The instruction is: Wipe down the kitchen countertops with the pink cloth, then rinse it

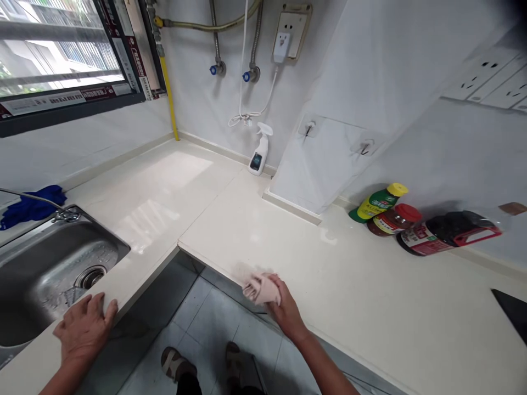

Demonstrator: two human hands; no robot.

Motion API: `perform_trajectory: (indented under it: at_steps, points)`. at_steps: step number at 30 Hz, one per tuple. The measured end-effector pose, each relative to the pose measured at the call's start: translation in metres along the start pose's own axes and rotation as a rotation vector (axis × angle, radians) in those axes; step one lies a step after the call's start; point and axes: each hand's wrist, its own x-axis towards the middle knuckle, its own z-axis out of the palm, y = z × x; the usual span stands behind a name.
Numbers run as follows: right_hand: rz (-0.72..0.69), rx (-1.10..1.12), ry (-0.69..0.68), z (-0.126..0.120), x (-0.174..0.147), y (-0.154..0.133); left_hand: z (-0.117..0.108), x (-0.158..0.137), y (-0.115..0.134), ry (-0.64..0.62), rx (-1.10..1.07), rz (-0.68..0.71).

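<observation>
My right hand (286, 310) grips a folded pale pink cloth (260, 289) at the front edge of the cream countertop (255, 236). The cloth is bunched, and the fingers wrap behind it. On the counter strip in front of the sink rests my left hand (84, 326), its fingers spread and nothing held. The metal sink (37, 274) lies just beyond that hand, with a drain (90, 277) and water drops in its basin.
A white spray bottle (259, 151) stands at the back corner. Along the right wall are a green-and-yellow bottle (376, 204), a red-lidded jar (393, 220) and a dark sauce bottle (444, 233). A blue cloth (35, 206) lies behind the sink. A boxed column (313, 164) juts onto the counter.
</observation>
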Motion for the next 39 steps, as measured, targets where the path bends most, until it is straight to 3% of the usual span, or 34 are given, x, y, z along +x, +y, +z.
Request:
perform_trajectory:
  at_steps: [2,4,8,12,15,18,20,22,24,27,31,33,35,39]
  points:
    - [0.218,0.235,0.061,-0.013,0.012,-0.010,-0.002,0.000,0.001,0.000,0.004,0.001]
    - [0.320,0.321,0.074,-0.027,0.028,-0.015,-0.005,-0.001,0.003,-0.005,-0.003,-0.006]
    - [0.327,0.080,0.203,-0.068,0.048,0.012,-0.005,0.000,0.003,-0.014,-0.014,-0.020]
    - [0.429,-0.075,0.443,-0.101,0.037,0.040,-0.003,0.000,0.001,-0.021,0.003,-0.024]
    - [0.297,-0.169,0.474,-0.075,0.030,0.026,-0.004,-0.002,0.002,-0.015,0.007,-0.012]
    - [0.088,-0.400,0.336,-0.005,0.036,-0.009,-0.006,-0.003,0.004,-0.005,0.020,-0.012]
    - [0.071,-0.586,0.270,0.039,0.042,-0.027,-0.007,-0.003,0.004,-0.014,0.021,-0.016]
    - [0.058,-0.712,0.208,0.062,0.044,-0.032,-0.006,-0.002,0.003,-0.023,0.026,-0.018]
    - [0.000,-0.767,0.123,0.057,0.035,-0.021,-0.004,-0.002,0.001,-0.013,0.037,-0.013]
    - [-0.060,-0.800,0.043,0.014,0.002,0.015,0.001,-0.002,-0.002,0.029,0.043,0.012]
    - [0.064,-0.847,0.124,-0.046,-0.031,0.069,0.006,-0.003,-0.003,0.091,0.076,0.029]
    - [0.149,-0.861,0.164,-0.060,-0.018,0.083,0.008,-0.004,-0.004,0.102,0.097,0.040]
    - [0.271,-0.865,0.213,-0.061,0.016,0.082,0.009,-0.004,-0.005,0.101,0.112,0.051]
    - [0.458,-0.849,0.246,-0.028,0.099,0.047,0.007,-0.004,-0.005,0.098,0.105,0.060]
